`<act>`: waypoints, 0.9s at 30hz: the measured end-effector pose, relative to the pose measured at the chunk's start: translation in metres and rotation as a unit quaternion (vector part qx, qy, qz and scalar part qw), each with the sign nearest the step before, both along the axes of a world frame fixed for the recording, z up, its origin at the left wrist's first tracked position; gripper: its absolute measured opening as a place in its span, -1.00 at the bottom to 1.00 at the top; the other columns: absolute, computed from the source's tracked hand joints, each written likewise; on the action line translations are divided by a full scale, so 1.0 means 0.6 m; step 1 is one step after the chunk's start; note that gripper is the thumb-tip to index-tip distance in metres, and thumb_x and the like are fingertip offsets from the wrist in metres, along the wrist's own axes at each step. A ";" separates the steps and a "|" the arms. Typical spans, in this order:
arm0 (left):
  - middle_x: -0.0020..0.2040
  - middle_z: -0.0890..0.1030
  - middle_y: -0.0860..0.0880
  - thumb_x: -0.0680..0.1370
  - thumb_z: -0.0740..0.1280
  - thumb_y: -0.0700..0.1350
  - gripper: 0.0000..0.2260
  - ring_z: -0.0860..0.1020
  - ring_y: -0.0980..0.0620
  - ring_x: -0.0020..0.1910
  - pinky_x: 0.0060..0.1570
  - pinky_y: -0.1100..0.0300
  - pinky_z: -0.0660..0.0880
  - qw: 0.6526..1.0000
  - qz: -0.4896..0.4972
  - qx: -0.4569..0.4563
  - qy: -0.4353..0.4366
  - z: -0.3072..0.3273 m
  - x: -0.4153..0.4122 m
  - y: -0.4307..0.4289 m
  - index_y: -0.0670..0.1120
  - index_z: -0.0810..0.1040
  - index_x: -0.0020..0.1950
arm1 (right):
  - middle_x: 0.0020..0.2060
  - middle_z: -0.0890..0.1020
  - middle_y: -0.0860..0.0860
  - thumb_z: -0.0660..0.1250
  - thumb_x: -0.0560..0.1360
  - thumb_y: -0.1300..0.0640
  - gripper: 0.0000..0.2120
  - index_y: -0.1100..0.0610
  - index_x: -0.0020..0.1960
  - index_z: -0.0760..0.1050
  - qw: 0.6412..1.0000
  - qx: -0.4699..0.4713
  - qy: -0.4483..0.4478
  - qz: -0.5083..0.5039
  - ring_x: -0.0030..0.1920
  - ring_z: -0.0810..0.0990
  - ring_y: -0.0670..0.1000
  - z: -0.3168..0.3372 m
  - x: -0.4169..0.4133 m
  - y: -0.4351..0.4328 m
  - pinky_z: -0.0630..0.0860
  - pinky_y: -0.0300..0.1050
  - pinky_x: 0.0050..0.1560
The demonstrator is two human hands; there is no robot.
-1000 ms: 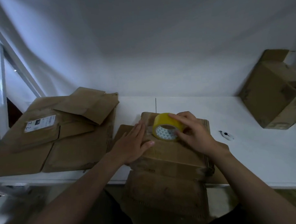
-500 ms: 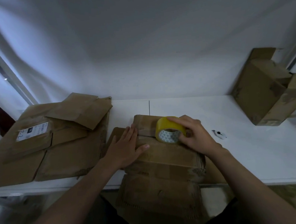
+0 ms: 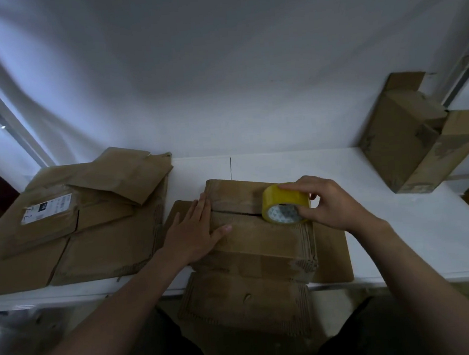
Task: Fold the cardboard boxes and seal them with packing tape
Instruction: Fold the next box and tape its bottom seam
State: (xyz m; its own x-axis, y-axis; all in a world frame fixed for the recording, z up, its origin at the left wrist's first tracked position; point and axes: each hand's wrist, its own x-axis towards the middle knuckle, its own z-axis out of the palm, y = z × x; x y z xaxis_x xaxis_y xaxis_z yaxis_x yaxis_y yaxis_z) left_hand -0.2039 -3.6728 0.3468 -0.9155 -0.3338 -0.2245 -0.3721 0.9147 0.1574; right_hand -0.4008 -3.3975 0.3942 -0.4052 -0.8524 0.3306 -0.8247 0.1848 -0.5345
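A folded cardboard box (image 3: pixel 261 236) stands at the table's front edge, its two top flaps meeting along a dark seam. My left hand (image 3: pixel 192 232) lies flat on the box's left end, fingers straight, pressing the flaps down. My right hand (image 3: pixel 331 204) grips a yellow roll of packing tape (image 3: pixel 284 204), which stands on edge on the seam near the box's right end. One loose flap (image 3: pixel 249 300) hangs down over the table edge toward me.
A pile of flattened cardboard boxes (image 3: pixel 74 220), one bearing a white label, covers the left of the white table (image 3: pixel 410 238). An assembled box (image 3: pixel 406 136) lies tipped at the back right. A white wall rises behind.
The tape roll and my right hand have slid rightward along the seam, from the box's middle to its right end. My left hand keeps pressing the left end.
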 end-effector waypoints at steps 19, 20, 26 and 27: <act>0.65 -0.21 -0.16 0.20 -0.60 0.55 0.22 -0.24 -0.04 0.62 0.58 -0.02 -0.25 0.994 -0.088 -0.072 0.003 0.003 -0.020 0.045 -0.21 -0.17 0.64 | 0.17 0.50 -0.05 0.32 0.61 0.28 -0.43 -0.11 0.54 0.35 0.993 -0.085 -0.063 -0.048 0.18 0.52 -0.04 -0.051 0.036 0.013 0.58 0.06 -0.03; 0.65 -0.20 -0.16 0.24 -0.56 0.55 0.19 -0.25 -0.04 0.62 0.58 -0.01 -0.27 0.993 -0.095 -0.068 0.007 0.004 -0.022 0.050 -0.21 -0.16 0.64 | 0.17 0.50 -0.05 0.32 0.62 0.28 -0.43 -0.11 0.54 0.35 0.993 -0.084 -0.063 -0.048 0.18 0.52 -0.03 -0.053 0.035 0.014 0.58 0.07 -0.03; 0.63 -0.28 -0.14 0.36 -0.33 0.50 0.04 -0.28 -0.02 0.62 0.53 0.05 -0.30 0.993 -0.105 -0.045 0.009 0.009 -0.030 0.082 -0.19 -0.17 0.65 | 0.27 0.46 -0.08 0.32 0.62 0.26 -0.41 -0.14 0.55 0.30 0.995 -0.073 -0.053 -0.046 0.24 0.50 -0.08 -0.050 0.039 0.004 0.57 -0.07 0.01; 0.64 -0.28 -0.14 0.36 -0.33 0.50 0.05 -0.28 -0.02 0.62 0.53 0.05 -0.31 0.994 -0.101 -0.045 0.010 0.007 -0.030 0.082 -0.19 -0.17 0.65 | 0.28 0.47 -0.11 0.33 0.62 0.23 -0.44 -0.17 0.51 0.30 0.993 -0.075 -0.078 -0.052 0.22 0.52 -0.10 -0.050 0.041 0.002 0.58 -0.07 0.02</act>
State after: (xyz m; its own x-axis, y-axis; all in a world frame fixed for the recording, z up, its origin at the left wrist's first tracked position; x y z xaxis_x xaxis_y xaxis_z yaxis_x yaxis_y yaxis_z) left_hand -0.2221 -3.6238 0.3511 -0.9702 -0.1600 -0.1822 -0.1763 0.9813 0.0769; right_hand -0.3761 -3.3965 0.3642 -0.5454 -0.7488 0.3766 -0.7100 0.1740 -0.6823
